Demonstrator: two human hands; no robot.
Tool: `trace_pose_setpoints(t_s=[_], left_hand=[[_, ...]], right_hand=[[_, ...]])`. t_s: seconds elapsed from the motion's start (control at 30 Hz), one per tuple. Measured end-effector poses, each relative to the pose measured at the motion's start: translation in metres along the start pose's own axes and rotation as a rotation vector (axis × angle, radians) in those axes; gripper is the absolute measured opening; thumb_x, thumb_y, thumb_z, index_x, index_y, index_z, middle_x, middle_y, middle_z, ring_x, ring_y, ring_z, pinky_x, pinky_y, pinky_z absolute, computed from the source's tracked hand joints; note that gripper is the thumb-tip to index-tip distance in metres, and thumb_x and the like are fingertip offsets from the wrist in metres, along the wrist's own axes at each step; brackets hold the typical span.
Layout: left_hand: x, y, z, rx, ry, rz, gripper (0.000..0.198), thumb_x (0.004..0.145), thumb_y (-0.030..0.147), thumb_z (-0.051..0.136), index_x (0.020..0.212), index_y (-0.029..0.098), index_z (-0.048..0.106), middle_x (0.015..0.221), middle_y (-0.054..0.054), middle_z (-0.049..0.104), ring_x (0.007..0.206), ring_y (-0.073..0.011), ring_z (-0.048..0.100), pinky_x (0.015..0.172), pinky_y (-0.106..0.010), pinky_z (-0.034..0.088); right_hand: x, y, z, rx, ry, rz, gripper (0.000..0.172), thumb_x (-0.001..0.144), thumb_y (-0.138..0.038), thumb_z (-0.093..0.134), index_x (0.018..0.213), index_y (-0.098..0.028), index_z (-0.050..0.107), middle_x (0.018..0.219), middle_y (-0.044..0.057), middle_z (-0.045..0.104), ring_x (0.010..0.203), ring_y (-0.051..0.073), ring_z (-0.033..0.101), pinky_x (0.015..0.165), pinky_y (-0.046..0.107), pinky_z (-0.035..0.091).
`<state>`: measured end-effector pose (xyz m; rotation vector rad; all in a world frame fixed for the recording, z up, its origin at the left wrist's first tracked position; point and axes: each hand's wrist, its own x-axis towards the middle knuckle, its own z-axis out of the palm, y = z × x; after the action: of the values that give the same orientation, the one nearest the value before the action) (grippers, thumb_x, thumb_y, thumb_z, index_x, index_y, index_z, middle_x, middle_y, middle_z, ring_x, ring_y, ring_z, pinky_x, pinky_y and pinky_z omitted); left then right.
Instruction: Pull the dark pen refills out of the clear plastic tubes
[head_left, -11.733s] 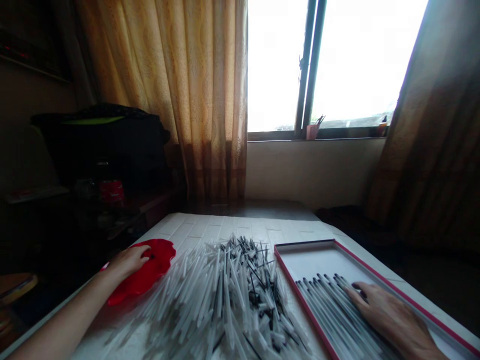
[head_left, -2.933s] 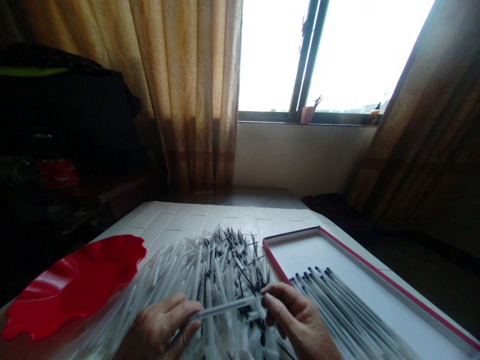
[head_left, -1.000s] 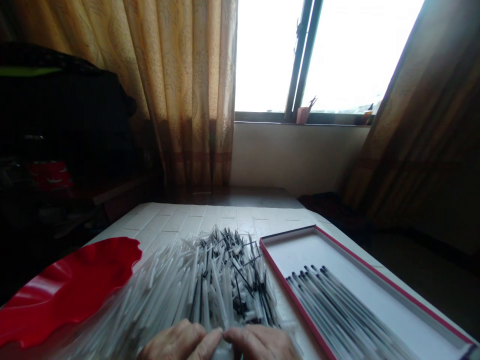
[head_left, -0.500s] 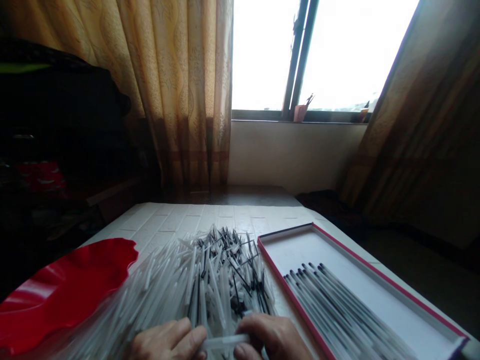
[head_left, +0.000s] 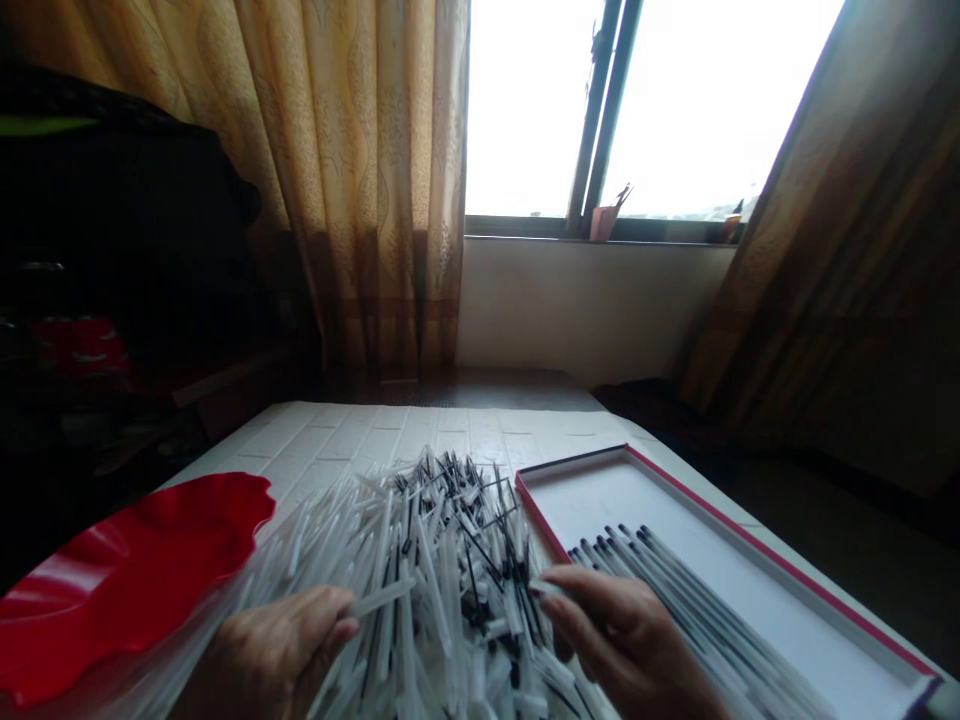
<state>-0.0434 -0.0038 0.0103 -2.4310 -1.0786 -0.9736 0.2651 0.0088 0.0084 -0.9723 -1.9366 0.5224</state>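
Note:
My left hand (head_left: 274,640) is closed on a translucent pen barrel (head_left: 381,598), which points right over the pile. In my right hand (head_left: 626,635), thumb and fingers pinch a short translucent piece that looks like a pen cap (head_left: 546,588); most of it is hidden. Between and beyond the hands spreads a loose pile of clear pen barrels (head_left: 330,535), dark thin refills (head_left: 480,550) and short whitish caps (head_left: 499,628). To the right, a shallow white box with a red rim (head_left: 780,560) holds a row of pens with dark ends (head_left: 667,600), partly behind my right hand.
A red wavy-edged dish (head_left: 142,570) stands left of the pile on the white brick-patterned tabletop (head_left: 337,430). Behind the table are a curtain (head_left: 375,200), a window and a pink pen cup (head_left: 601,223) on the sill.
My hands have moved apart and forward, the left going left and the right going right. The whitish tube they both gripped is now separated, with a piece in each hand.

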Motion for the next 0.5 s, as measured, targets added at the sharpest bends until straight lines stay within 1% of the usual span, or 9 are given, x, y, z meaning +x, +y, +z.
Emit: trace_pose_setpoints(t_s=[0.03,0.1,0.17,0.23,0.27,0.33,0.4,0.5], left_hand=[[0.000,-0.002,0.000,-0.007,0.004,-0.015,0.033,0.107,0.035,0.037,0.087,0.023,0.060,0.065,0.005,0.070,0.052,-0.0096,0.070,0.051,-0.014,0.051],[-0.001,-0.004,0.001,-0.027,0.011,-0.022,0.032,0.107,0.039,0.038,0.093,0.023,0.063,0.072,0.004,0.075,0.059,-0.0102,0.074,0.057,-0.012,0.055],[-0.004,-0.003,0.003,-0.010,0.022,-0.030,0.033,0.106,0.042,0.038,0.100,0.023,0.065,0.081,0.003,0.079,0.069,-0.0112,0.078,0.065,-0.011,0.058],[-0.006,-0.003,0.004,0.027,0.013,-0.054,0.034,0.106,0.043,0.037,0.111,0.023,0.064,0.094,0.002,0.081,0.079,-0.0121,0.078,0.074,-0.012,0.058],[-0.006,-0.003,0.005,0.046,0.000,-0.069,0.035,0.106,0.043,0.036,0.116,0.023,0.063,0.099,0.001,0.080,0.083,-0.0124,0.078,0.077,-0.012,0.058],[-0.006,-0.004,0.004,0.072,-0.016,-0.108,0.035,0.107,0.041,0.035,0.123,0.022,0.060,0.105,0.000,0.080,0.088,-0.0126,0.078,0.078,-0.012,0.057],[-0.005,-0.005,0.003,0.096,0.004,-0.136,0.037,0.107,0.041,0.034,0.127,0.022,0.058,0.107,-0.001,0.079,0.089,-0.0139,0.078,0.078,-0.014,0.058],[-0.004,-0.005,0.005,0.084,0.020,-0.152,0.038,0.106,0.044,0.034,0.129,0.023,0.056,0.108,-0.001,0.079,0.089,-0.0145,0.078,0.077,-0.014,0.058]], right_hand=[[0.001,0.000,-0.003,-0.016,0.047,0.043,0.030,0.099,-0.035,0.050,0.084,-0.021,0.072,0.052,-0.003,0.065,0.044,0.011,0.061,0.044,0.017,0.048],[0.001,0.001,-0.005,-0.086,0.080,0.078,0.028,0.098,-0.035,0.051,0.093,-0.021,0.074,0.061,0.000,0.072,0.051,0.014,0.067,0.048,0.019,0.052],[-0.001,0.005,0.000,-0.175,0.062,0.053,0.027,0.096,-0.032,0.052,0.104,-0.020,0.074,0.079,0.005,0.079,0.067,0.018,0.074,0.060,0.023,0.058],[-0.004,0.011,0.009,-0.274,0.047,0.026,0.028,0.095,-0.028,0.050,0.112,-0.019,0.071,0.096,0.009,0.080,0.084,0.022,0.076,0.073,0.028,0.060],[-0.005,0.016,0.013,-0.327,0.047,0.024,0.029,0.095,-0.026,0.049,0.114,-0.019,0.070,0.100,0.010,0.079,0.088,0.024,0.076,0.076,0.031,0.060],[-0.008,0.024,0.022,-0.433,0.078,0.040,0.031,0.095,-0.025,0.046,0.116,-0.018,0.068,0.100,0.011,0.078,0.086,0.026,0.076,0.073,0.034,0.061],[-0.010,0.029,0.027,-0.513,0.127,0.040,0.034,0.094,-0.025,0.046,0.120,-0.017,0.065,0.101,0.013,0.076,0.083,0.027,0.076,0.068,0.035,0.061],[-0.009,0.027,0.027,-0.544,0.170,0.012,0.033,0.093,-0.026,0.048,0.122,-0.018,0.063,0.108,0.014,0.073,0.089,0.027,0.074,0.072,0.036,0.060]])
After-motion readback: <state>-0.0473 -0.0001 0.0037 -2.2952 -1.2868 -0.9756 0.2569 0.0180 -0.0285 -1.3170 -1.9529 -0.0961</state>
